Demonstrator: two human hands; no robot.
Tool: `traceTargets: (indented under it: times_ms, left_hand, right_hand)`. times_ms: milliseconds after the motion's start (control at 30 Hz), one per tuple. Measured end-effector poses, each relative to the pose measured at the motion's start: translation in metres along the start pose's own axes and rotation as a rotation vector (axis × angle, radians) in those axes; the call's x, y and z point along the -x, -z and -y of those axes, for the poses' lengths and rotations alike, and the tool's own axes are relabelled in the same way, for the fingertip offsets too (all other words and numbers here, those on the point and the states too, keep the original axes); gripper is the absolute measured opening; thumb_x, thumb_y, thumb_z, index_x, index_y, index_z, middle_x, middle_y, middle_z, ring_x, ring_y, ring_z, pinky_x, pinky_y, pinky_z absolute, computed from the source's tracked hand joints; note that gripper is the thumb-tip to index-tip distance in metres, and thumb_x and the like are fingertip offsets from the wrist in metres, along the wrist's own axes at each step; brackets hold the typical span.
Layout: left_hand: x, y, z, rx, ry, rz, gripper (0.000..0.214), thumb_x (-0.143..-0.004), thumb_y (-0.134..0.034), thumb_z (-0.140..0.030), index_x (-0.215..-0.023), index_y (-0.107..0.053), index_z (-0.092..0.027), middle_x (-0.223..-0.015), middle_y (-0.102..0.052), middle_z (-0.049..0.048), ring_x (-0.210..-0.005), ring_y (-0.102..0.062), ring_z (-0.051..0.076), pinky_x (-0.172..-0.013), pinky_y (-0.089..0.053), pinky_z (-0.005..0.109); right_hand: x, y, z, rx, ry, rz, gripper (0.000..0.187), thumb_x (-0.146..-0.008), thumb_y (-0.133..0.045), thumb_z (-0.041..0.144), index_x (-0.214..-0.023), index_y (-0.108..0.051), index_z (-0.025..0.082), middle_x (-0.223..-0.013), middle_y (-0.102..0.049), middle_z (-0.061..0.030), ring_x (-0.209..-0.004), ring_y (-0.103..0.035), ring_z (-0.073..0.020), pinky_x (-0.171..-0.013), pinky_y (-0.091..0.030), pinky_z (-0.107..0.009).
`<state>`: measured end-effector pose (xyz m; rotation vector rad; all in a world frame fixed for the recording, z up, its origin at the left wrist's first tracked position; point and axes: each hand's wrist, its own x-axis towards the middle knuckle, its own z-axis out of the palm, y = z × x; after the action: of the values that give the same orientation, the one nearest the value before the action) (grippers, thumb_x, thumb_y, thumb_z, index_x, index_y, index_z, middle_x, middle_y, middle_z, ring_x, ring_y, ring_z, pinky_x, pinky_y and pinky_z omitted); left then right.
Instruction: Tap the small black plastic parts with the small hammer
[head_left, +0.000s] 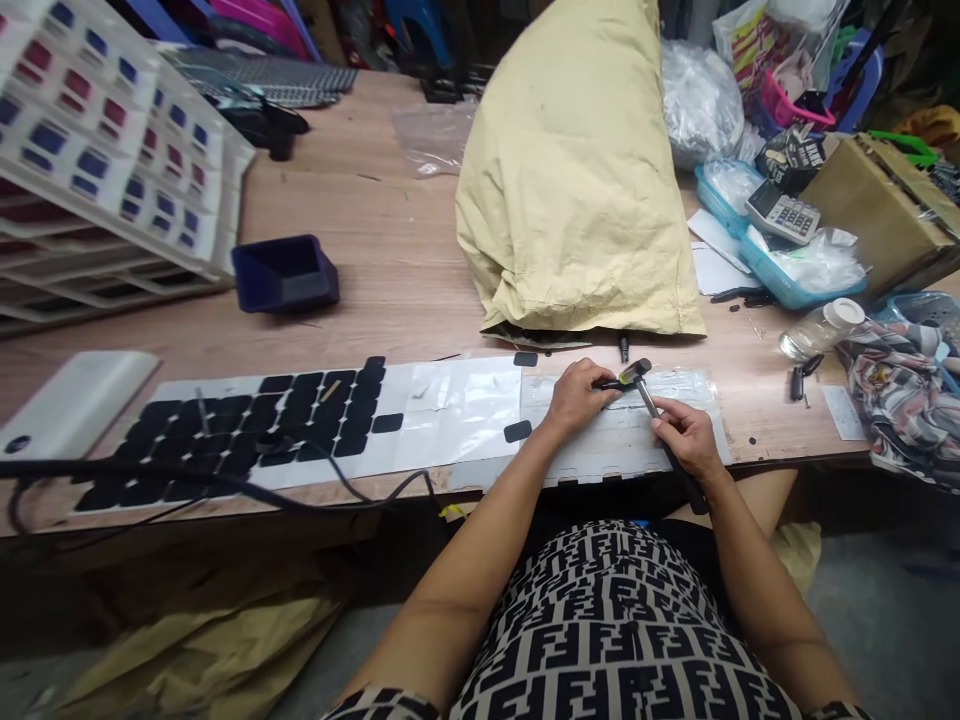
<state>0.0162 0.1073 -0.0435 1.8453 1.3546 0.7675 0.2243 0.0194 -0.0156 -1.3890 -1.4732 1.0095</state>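
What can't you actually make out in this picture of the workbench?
Head view only:
- Black part: too small, and the left hand covers most of it.
- Hammer: its shaft is partly hidden inside the right hand.
- Sack: opaque, contents hidden.
- Calculator: keys too small to read.
- Trays: cut off by the left edge.

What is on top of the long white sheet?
Rows of black rounded pads at its left; the left hand pins a small black part at its right. The sheet beneath the hand is hidden.
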Motion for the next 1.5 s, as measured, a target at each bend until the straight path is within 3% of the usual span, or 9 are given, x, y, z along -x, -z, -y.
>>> traceTargets:
  times_ms: [333, 667, 800, 967, 1067, 1200, 1267, 1433, 1500]
  left_hand:
    - [-0.002, 0.003, -0.004, 0.002, 0.015, 0.017, 0.012, -0.076, -0.079, -0.02, -0.088, -0.076, -0.022, -0.084, -0.061, 0.0004, -0.09, -0.059, 0.019, -0.08, -0.046, 0.032]
    - [-0.001, 0.003, -0.004, 0.034, 0.018, -0.001, 0.014, -0.075, -0.08, -0.02, -0.089, -0.077, -0.022, -0.087, -0.065, 0.0014, -0.092, -0.061, 0.02, -0.082, -0.048, 0.032]
    - [-0.003, -0.001, -0.001, 0.034, 0.014, -0.009, 0.014, -0.075, -0.08, -0.02, -0.088, -0.077, -0.022, -0.087, -0.065, 0.0013, -0.091, -0.06, 0.02, -0.08, -0.048, 0.033]
    - [0.004, 0.006, -0.007, 0.088, -0.043, -0.029, 0.011, -0.076, -0.078, -0.021, -0.085, -0.073, -0.019, -0.088, -0.064, 0.003, -0.091, -0.059, 0.021, -0.081, -0.047, 0.033]
    - [0.031, 0.022, -0.027, 0.307, -0.137, 0.103, 0.018, -0.086, -0.071, -0.034, -0.095, -0.071, -0.018, -0.095, -0.065, 0.0044, -0.085, -0.059, 0.018, -0.075, -0.047, 0.03]
    - [0.087, 0.029, -0.053, 0.57, -0.122, 0.668, 0.03, -0.096, -0.057, -0.045, -0.102, -0.068, -0.018, -0.083, -0.067, 0.0012, -0.072, -0.059, 0.013, -0.066, -0.044, 0.025]
    - [0.11, 0.016, -0.054, 0.509, -0.047, 0.831, 0.03, -0.094, -0.059, -0.046, -0.101, -0.069, -0.018, -0.077, -0.065, -0.0006, -0.068, -0.057, 0.012, -0.062, -0.04, 0.023]
    - [0.135, -0.034, -0.03, 0.017, 0.233, 0.659, 0.029, -0.09, -0.059, -0.041, -0.106, -0.071, -0.021, -0.087, -0.071, 0.0031, -0.082, -0.065, 0.021, -0.07, -0.044, 0.028]
    - [0.135, -0.049, -0.02, -0.083, 0.349, 0.66, 0.034, -0.091, -0.057, -0.043, -0.111, -0.071, -0.02, -0.099, -0.074, 0.0073, -0.094, -0.069, 0.026, -0.077, -0.047, 0.031]
  right_hand:
    - [0.001, -0.009, 0.006, 0.224, 0.102, 0.068, 0.037, -0.085, -0.064, 0.027, -0.12, -0.074, 0.017, -0.06, -0.058, 0.0037, -0.05, -0.049, -0.011, -0.053, -0.043, -0.026]
    - [0.004, 0.006, 0.004, 0.162, 0.069, 0.005, 0.037, -0.086, -0.064, 0.028, -0.12, -0.073, 0.015, -0.059, -0.062, 0.0032, -0.054, -0.055, -0.0133, -0.06, -0.048, -0.029]
    - [0.001, 0.007, -0.002, 0.054, 0.007, 0.002, 0.035, -0.083, -0.068, 0.03, -0.115, -0.075, 0.016, -0.059, -0.063, 0.0039, -0.054, -0.057, -0.0135, -0.062, -0.049, -0.03]
    - [-0.002, 0.013, -0.004, -0.203, -0.068, -0.159, 0.035, -0.08, -0.068, 0.032, -0.11, -0.076, 0.017, -0.056, -0.065, 0.003, -0.054, -0.058, -0.0147, -0.062, -0.047, -0.031]
    - [-0.003, 0.016, -0.003, -0.311, -0.093, -0.195, 0.035, -0.079, -0.068, 0.034, -0.108, -0.076, 0.017, -0.055, -0.065, 0.0021, -0.054, -0.058, -0.0152, -0.06, -0.046, -0.031]
    - [-0.003, 0.02, -0.003, -0.35, -0.114, -0.181, 0.038, -0.079, -0.069, 0.036, -0.11, -0.075, 0.016, -0.055, -0.064, 0.0016, -0.053, -0.057, -0.015, -0.057, -0.043, -0.029]
    - [-0.004, 0.021, -0.003, -0.347, -0.112, -0.176, 0.039, -0.079, -0.068, 0.037, -0.111, -0.074, 0.016, -0.056, -0.064, 0.0014, -0.053, -0.057, -0.0151, -0.056, -0.042, -0.029]
    - [-0.004, 0.02, -0.002, -0.36, -0.121, -0.178, 0.038, -0.078, -0.068, 0.035, -0.111, -0.074, 0.015, -0.056, -0.064, 0.0013, -0.051, -0.054, -0.0145, -0.054, -0.04, -0.029]
    - [-0.003, 0.02, -0.002, -0.364, -0.121, -0.182, 0.037, -0.078, -0.069, 0.034, -0.11, -0.074, 0.016, -0.056, -0.065, 0.0013, -0.051, -0.055, -0.0145, -0.054, -0.04, -0.029]
